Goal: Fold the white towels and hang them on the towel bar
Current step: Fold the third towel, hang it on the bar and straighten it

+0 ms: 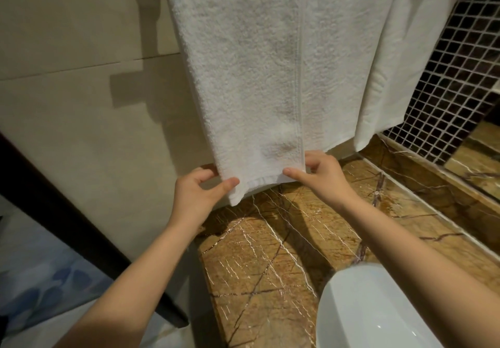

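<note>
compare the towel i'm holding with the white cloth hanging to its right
The held towel is thick looped terry; the cloth is smooth. The left hand and right hand pinch the towel's bottom corners; the cloth hangs untouched. The towel hangs flat; the cloth falls in folds. Both are white and hanging.

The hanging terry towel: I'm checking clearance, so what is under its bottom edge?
Under the towel, pinched at its lower corners by the left hand and right hand, lies the brown marble counter. The wall directly behind it is covered.
</note>
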Available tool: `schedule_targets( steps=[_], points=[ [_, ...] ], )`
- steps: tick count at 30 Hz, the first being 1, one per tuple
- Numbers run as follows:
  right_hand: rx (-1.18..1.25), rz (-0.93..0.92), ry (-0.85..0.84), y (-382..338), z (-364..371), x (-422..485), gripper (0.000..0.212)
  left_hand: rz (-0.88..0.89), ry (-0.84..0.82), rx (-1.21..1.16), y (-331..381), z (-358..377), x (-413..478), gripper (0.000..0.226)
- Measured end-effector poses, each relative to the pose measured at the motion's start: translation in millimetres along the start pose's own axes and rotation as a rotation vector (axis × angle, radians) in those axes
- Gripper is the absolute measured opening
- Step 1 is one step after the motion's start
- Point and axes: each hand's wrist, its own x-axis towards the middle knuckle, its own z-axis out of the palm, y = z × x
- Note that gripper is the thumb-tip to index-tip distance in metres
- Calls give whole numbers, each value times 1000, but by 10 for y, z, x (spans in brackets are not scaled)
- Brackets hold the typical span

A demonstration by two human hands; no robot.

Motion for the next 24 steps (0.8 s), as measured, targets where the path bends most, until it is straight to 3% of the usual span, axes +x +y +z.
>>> schedule_targets(
  steps=[6,9,12,15,17,19,24],
  points=[
    [-26,35,-4,46,31,-108,17,3,10,24,-102,35,-46,16],
    [-17,48,-3,67,46,-113,19,-5,6,31,-104,26,-77,26],
    [16,71,-9,74,64,-120,17,-21,18,18,-177,44,-58,18],
    [164,107,-19,22,79,-88,22,-31,11,-24,-183,48,1,36],
    [255,146,2,-15,91,-23,23,-57,6,-66,-139,47,59,24],
    [293,172,3,-43,100,30,21,-35,8,-57,-115,64,95,30],
    [207,151,-10,71,133,98,10,-33,15,1,-214,37,151,18]
  ],
)
